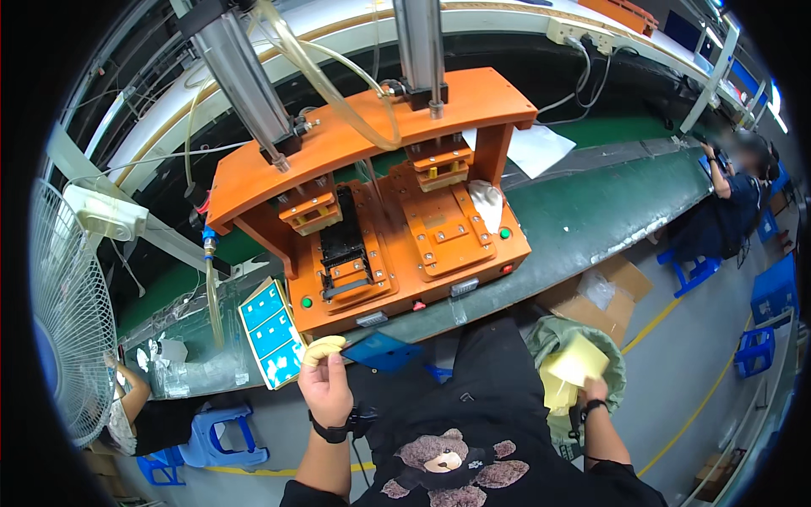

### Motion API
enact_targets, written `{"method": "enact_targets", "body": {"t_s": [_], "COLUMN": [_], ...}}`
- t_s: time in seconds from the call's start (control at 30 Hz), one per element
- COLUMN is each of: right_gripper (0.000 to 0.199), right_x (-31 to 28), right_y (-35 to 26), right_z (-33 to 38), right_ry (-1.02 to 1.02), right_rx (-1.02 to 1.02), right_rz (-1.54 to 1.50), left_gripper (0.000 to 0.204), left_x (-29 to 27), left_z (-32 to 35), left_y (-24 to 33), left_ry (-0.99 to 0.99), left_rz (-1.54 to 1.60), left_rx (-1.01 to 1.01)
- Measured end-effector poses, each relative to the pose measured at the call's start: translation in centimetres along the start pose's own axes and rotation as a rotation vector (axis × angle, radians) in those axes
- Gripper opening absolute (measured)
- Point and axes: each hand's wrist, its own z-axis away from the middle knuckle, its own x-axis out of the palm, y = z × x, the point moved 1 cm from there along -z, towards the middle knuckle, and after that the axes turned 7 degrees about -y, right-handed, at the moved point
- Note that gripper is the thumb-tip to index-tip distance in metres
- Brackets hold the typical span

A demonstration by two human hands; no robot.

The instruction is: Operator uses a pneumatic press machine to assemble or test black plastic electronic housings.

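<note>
My left hand (328, 390), with pale yellow covers on its fingertips, is in front of the orange press machine (338, 317). It pinches a thin dark-blue sheet (384, 351) by its left edge. Down at my right side, my right hand (595, 392) is closed on a pale yellow sheet (581, 358) at the mouth of a grey-green bag (621, 351). More yellow sheet shows below it inside the bag. Just left of the machine lies a card with bright blue panels (272, 328). A black part (342, 228) rests in the machine's left fixture.
The machine stands on a green bench (583, 198). An open cardboard box (621, 291) is beyond the bag. A caged fan (72, 313) is at far left, near blue stools (224, 435). Other people sit at both bench ends. A crumpled white wrapper (486, 204) touches the right fixture.
</note>
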Motion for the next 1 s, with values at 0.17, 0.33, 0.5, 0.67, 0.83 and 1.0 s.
{"method": "enact_targets", "body": {"t_s": [0.17,0.33,0.5,0.67,0.83,1.0], "right_gripper": [0.047,0.033,0.038,0.023,0.017,0.026], "right_x": [-1.4,32.2,46.4,50.4,45.5,31.0], "right_y": [1.2,-24.8,-33.2,-32.9,-39.8,-40.6], "right_z": [-2.8,11.2,18.8,16.5,17.5,11.5], "right_ry": [0.435,-0.546,-0.769,-0.911,-0.935,-1.104], "right_rx": [-0.061,-0.915,-1.569,-1.745,-1.611,-0.841], "right_rz": [0.657,0.443,0.600,0.698,0.433,-0.027], "left_gripper": [0.008,0.005,0.005,0.005,0.005,0.009], "left_x": [-2.0,-3.4,-4.8,-5.6,-7.6,-9.7], "left_z": [-2.0,-2.6,-2.1,-1.3,-1.0,-3.2], "left_y": [-0.6,0.6,-0.1,2.0,-1.5,-0.6], "left_ry": [-0.236,-0.289,-0.256,-0.215,-0.072,-0.017], "left_rz": [-0.154,-0.332,-0.569,-0.589,-0.386,-0.286], "left_rx": [-0.035,-0.132,-0.140,-0.111,-0.130,-0.161]}}
